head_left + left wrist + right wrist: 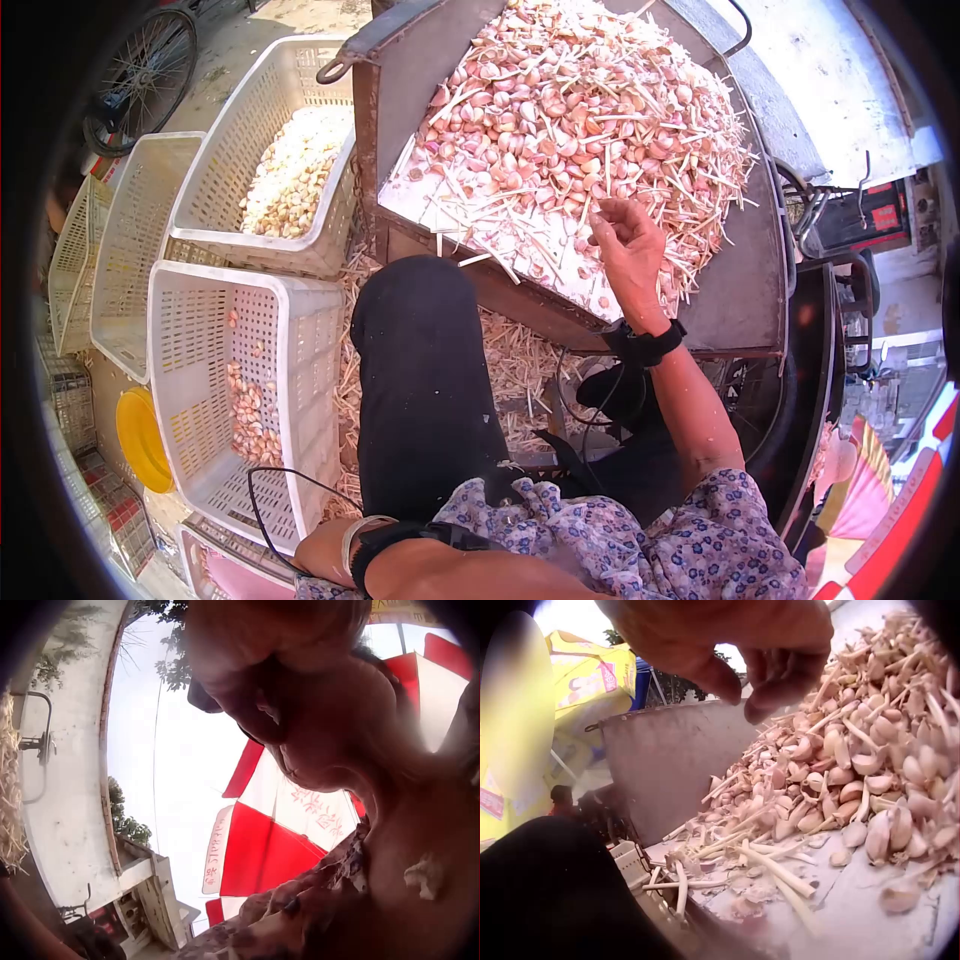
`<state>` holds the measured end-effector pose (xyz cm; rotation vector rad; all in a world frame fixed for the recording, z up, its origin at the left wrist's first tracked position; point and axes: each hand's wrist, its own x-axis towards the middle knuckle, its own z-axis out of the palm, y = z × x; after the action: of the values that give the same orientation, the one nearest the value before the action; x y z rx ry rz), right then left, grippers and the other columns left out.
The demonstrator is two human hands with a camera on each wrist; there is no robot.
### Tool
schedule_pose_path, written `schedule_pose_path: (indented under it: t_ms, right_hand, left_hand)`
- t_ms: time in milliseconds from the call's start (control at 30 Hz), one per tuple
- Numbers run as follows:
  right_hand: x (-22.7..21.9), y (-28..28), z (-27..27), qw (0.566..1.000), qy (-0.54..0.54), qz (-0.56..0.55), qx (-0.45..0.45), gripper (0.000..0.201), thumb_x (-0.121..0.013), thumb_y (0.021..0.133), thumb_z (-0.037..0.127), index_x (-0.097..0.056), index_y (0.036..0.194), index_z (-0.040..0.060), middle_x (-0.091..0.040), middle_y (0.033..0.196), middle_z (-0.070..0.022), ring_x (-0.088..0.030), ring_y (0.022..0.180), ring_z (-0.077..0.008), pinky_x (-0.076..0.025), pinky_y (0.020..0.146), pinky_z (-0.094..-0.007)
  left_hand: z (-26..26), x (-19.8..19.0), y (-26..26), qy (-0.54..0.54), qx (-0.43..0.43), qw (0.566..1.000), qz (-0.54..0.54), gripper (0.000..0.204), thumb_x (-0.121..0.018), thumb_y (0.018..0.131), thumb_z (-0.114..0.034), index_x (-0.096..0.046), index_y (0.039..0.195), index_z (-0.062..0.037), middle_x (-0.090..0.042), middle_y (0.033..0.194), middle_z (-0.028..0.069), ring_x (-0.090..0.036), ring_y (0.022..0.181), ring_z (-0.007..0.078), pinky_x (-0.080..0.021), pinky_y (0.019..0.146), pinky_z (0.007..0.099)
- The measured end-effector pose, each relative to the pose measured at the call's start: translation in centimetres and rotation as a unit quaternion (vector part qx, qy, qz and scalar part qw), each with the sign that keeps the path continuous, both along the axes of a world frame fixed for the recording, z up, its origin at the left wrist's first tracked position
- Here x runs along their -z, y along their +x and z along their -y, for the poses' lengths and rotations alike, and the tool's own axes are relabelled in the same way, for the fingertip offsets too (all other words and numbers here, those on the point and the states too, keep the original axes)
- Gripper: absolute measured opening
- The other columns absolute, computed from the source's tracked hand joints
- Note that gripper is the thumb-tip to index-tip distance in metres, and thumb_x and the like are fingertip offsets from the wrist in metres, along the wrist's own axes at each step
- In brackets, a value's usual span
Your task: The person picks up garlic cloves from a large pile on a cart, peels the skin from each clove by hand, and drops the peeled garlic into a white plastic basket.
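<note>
A large heap of garlic cloves [580, 110] mixed with pale cut stalks fills a slanted metal tray [740, 290] in front of a seated person. The cloves are pinkish and cream, and loose stalks [769, 866] lie scattered on the tray's bare lower part.

The right hand [628, 245] is raised just above the near edge of the heap, palm turned toward the person. Its fingers [780, 675] are loosely curled with the tips drawn close to the thumb; whether anything is pinched between them cannot be told.

The left hand [325, 550] is at the very bottom of the head view, low by the person's side, mostly cut off; the state of its fingers cannot be told, and the left wrist view does not show them.

A knee in black trousers [420, 370] rises between the tray and the body. To the person's left stand white plastic crates: one [250, 390] holds a few cloves, another [270, 160] holds a layer of pale peeled cloves. Dry stalks litter the ground [510, 360] beneath the tray.
</note>
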<state>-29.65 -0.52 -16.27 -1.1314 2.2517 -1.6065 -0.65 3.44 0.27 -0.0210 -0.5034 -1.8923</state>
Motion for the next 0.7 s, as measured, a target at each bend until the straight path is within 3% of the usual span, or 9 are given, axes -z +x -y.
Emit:
schedule_pose_path:
  t_ms: [100, 133, 267, 367, 500, 533, 633, 667, 700]
  right_hand:
    - [2.5, -6.6, 2.9, 0.967, 0.101, -0.23, 0.037, 0.027, -0.066, 0.073, 0.008, -0.06, 0.099, 0.0003, -0.062, 0.084, -0.0164, -0.063, 0.066, -0.024, -0.049, 0.059, -0.0343]
    - [2.9, -8.0, 3.9, 0.951, 0.124, -0.28, 0.045, 0.028, -0.066, 0.072, 0.009, -0.06, 0.098, 0.001, -0.06, 0.085, -0.0177, -0.062, 0.067, -0.0276, -0.049, 0.06, -0.0374]
    - [4.3, -10.5, 6.8, 0.895, 0.188, -0.403, 0.045, 0.028, -0.066, 0.071, 0.014, -0.057, 0.095, 0.0033, -0.057, 0.085, -0.0196, -0.059, 0.072, -0.0372, -0.047, 0.064, -0.0461]
    - [4.5, -10.0, 7.4, 0.89, 0.232, -0.388, 0.053, 0.026, -0.065, 0.071, 0.015, -0.054, 0.092, 0.0041, -0.057, 0.085, -0.0197, -0.059, 0.077, -0.0389, -0.047, 0.065, -0.0465]
    - [5.3, -10.0, 6.6, 0.903, 0.129, -0.408, 0.026, 0.027, -0.067, 0.069, 0.011, -0.055, 0.092, 0.0054, -0.059, 0.085, -0.0159, -0.06, 0.074, -0.0342, -0.048, 0.063, -0.0418]
    - [5.4, -9.9, 6.2, 0.923, 0.126, -0.361, 0.042, 0.026, -0.069, 0.068, 0.008, -0.055, 0.089, 0.005, -0.06, 0.08, -0.0134, -0.06, 0.07, -0.0299, -0.048, 0.061, -0.0381]
    - [5.6, -9.3, 5.0, 0.951, 0.13, -0.282, 0.002, 0.026, -0.071, 0.067, 0.006, -0.056, 0.087, 0.0043, -0.058, 0.075, -0.013, -0.059, 0.066, -0.0272, -0.048, 0.06, -0.0358]
    - [5.7, -9.2, 4.8, 0.952, 0.14, -0.274, 0.01, 0.024, -0.072, 0.068, 0.004, -0.056, 0.085, 0.0031, -0.059, 0.073, -0.0102, -0.059, 0.063, -0.021, -0.048, 0.059, -0.031]
    - [5.9, -9.2, 4.6, 0.977, 0.106, -0.186, 0.02, 0.024, -0.072, 0.068, 0.004, -0.055, 0.085, 0.0023, -0.06, 0.074, -0.0097, -0.059, 0.062, -0.0198, -0.049, 0.058, -0.0298]
  left_hand:
    - [5.0, 1.7, -1.3, -0.067, 0.114, 0.987, -0.094, 0.01, -0.068, 0.074, 0.009, -0.066, 0.084, 0.006, -0.064, 0.087, 0.0268, -0.066, 0.065, 0.0241, -0.056, 0.056, 0.0261]
    - [4.9, 2.8, -2.0, -0.061, 0.102, 0.985, -0.124, 0.009, -0.068, 0.075, 0.008, -0.067, 0.084, 0.0058, -0.064, 0.088, 0.0264, -0.066, 0.065, 0.0242, -0.056, 0.056, 0.0261]
    - [6.9, 4.5, -2.0, -0.057, 0.186, 0.969, -0.15, 0.009, -0.072, 0.075, 0.001, -0.068, 0.083, 0.0039, -0.065, 0.083, 0.0235, -0.066, 0.064, 0.0246, -0.056, 0.057, 0.0258]
    - [7.6, 5.5, -2.2, -0.08, 0.154, 0.974, -0.147, 0.01, -0.074, 0.075, -0.004, -0.068, 0.08, 0.0023, -0.065, 0.078, 0.0209, -0.066, 0.062, 0.0237, -0.056, 0.054, 0.0249]
    - [9.3, 6.5, -1.0, -0.205, 0.091, 0.974, -0.045, 0.014, -0.076, 0.075, -0.008, -0.066, 0.074, 0.0018, -0.065, 0.072, 0.0183, -0.066, 0.057, 0.0213, -0.055, 0.049, 0.0248]
    - [9.1, 5.8, -0.4, -0.196, 0.09, 0.976, -0.006, 0.016, -0.076, 0.074, -0.01, -0.066, 0.072, 0.0015, -0.065, 0.071, 0.0178, -0.065, 0.056, 0.0207, -0.054, 0.048, 0.0251]
    - [7.8, 4.5, -1.3, -0.123, 0.103, 0.987, 0.017, 0.02, -0.079, 0.072, -0.013, -0.065, 0.071, 0.0013, -0.064, 0.068, 0.0163, -0.065, 0.055, 0.0197, -0.054, 0.047, 0.0258]
    - [7.4, 4.1, -1.6, -0.099, 0.118, 0.988, 0.021, 0.021, -0.079, 0.072, -0.013, -0.064, 0.071, 0.0011, -0.064, 0.067, 0.0159, -0.065, 0.055, 0.0194, -0.054, 0.047, 0.026]
    - [7.1, 3.7, -1.8, -0.074, 0.132, 0.988, 0.024, 0.021, -0.08, 0.071, -0.014, -0.064, 0.071, 0.0009, -0.064, 0.066, 0.0155, -0.065, 0.055, 0.0191, -0.054, 0.047, 0.0262]
